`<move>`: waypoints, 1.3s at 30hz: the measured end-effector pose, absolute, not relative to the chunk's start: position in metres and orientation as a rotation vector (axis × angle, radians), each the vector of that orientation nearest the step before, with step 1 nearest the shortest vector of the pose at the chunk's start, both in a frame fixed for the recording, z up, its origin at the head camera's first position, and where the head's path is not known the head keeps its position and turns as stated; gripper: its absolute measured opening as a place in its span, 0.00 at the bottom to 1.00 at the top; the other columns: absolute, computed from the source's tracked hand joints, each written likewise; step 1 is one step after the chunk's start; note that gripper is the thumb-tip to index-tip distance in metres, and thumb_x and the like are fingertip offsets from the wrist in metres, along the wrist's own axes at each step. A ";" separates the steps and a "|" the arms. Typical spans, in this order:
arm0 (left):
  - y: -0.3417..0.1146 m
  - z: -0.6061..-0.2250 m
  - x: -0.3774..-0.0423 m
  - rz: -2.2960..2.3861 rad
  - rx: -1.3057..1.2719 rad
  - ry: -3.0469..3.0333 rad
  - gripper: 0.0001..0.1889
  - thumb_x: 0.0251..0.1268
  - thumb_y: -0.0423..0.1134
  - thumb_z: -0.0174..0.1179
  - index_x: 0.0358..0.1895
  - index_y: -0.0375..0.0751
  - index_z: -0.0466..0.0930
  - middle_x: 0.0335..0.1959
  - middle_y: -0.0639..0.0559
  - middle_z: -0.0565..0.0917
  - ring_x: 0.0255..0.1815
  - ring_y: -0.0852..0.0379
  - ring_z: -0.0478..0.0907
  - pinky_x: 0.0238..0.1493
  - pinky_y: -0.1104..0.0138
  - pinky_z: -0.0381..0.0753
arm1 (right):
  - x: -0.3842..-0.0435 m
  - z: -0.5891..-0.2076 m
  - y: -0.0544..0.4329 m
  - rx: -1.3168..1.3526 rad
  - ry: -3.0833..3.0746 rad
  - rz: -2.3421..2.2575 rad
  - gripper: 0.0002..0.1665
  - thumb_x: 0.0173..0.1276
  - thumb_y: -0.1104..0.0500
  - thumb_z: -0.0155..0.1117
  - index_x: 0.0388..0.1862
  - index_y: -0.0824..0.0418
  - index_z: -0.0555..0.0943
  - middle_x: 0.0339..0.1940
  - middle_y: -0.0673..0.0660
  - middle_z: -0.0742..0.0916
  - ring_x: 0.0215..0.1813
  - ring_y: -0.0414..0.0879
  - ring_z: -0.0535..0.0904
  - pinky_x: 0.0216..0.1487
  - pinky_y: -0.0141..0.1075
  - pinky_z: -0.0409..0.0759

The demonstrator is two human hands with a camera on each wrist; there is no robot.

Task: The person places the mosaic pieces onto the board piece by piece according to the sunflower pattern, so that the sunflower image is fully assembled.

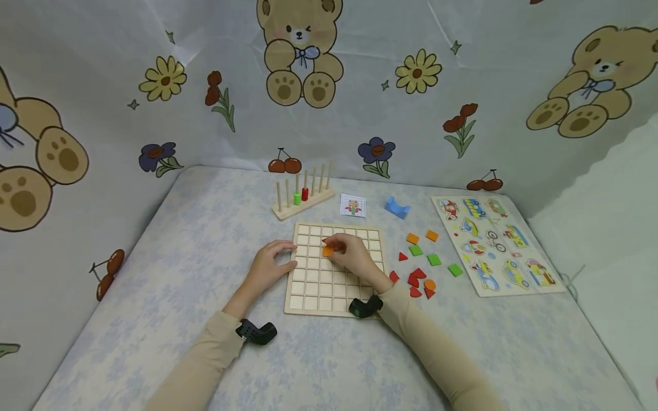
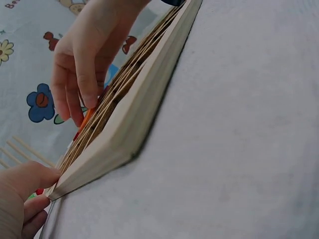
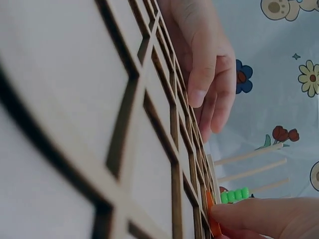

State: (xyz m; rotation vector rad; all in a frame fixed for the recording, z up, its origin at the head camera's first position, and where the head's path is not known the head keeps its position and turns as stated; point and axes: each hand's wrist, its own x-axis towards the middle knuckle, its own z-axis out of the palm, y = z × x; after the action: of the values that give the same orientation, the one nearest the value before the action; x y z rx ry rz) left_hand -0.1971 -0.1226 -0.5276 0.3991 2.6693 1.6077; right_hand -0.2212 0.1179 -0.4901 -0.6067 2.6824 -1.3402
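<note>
A wooden grid board (image 1: 311, 290) lies on the table, its square cells framed by thin raised strips. My right hand (image 1: 352, 254) reaches over its upper middle and pinches an orange square tile (image 1: 328, 251) between thumb and fingers. In the right wrist view that tile (image 3: 213, 214) stands at the strips under the fingertips. A red triangle tile (image 1: 325, 241) shows just above it, partly hidden by the hand. My left hand (image 1: 268, 264) rests thumb and fingertips against the board's left edge; the left wrist view shows the thumb (image 2: 42, 177) at a corner.
Right of the board lie loose tiles: orange squares (image 1: 413, 238), green pieces (image 1: 434, 260), red pieces (image 1: 414, 279) and an orange circle (image 1: 429, 284). Behind stand a peg rack (image 1: 303, 206) with beads, a pattern card (image 1: 353, 205) and a blue piece (image 1: 397, 208). A picture puzzle (image 1: 493, 245) lies far right.
</note>
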 end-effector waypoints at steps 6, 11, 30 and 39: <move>-0.122 -0.528 -0.198 1.601 0.381 2.676 0.18 0.60 0.42 0.66 0.54 0.46 0.80 0.60 0.48 0.77 0.66 0.49 0.70 0.68 0.52 0.70 | -0.220 -0.492 0.124 -0.603 2.667 -1.358 0.15 0.62 0.70 0.64 0.49 0.65 0.82 0.48 0.60 0.86 0.43 0.49 0.81 0.43 0.32 0.80; -0.120 -0.527 -0.198 1.620 0.378 2.671 0.18 0.59 0.41 0.66 0.53 0.45 0.80 0.60 0.47 0.77 0.66 0.47 0.70 0.69 0.51 0.69 | -0.221 -0.490 0.146 -0.553 2.702 -1.398 0.13 0.65 0.66 0.62 0.49 0.65 0.82 0.45 0.62 0.87 0.42 0.51 0.82 0.44 0.36 0.82; -0.121 -0.527 -0.196 1.590 0.355 2.698 0.18 0.60 0.42 0.66 0.53 0.44 0.80 0.60 0.48 0.77 0.67 0.48 0.69 0.69 0.52 0.68 | -0.151 -0.483 0.291 -0.043 3.012 -1.085 0.18 0.60 0.66 0.66 0.50 0.69 0.80 0.46 0.65 0.84 0.47 0.56 0.79 0.40 0.29 0.79; -0.119 -0.522 -0.195 1.576 0.360 2.709 0.18 0.59 0.40 0.66 0.53 0.43 0.81 0.61 0.46 0.77 0.67 0.46 0.69 0.69 0.50 0.68 | -0.142 -0.491 0.291 0.094 3.026 -1.090 0.20 0.58 0.67 0.65 0.51 0.69 0.79 0.46 0.66 0.83 0.46 0.55 0.78 0.39 0.28 0.77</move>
State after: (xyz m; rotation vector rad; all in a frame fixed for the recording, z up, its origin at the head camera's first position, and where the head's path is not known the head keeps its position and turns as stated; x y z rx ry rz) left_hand -0.1946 -0.1189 -0.5223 0.3598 2.7092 1.5758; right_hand -0.1418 0.2907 -0.4914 0.0938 3.0265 -1.0898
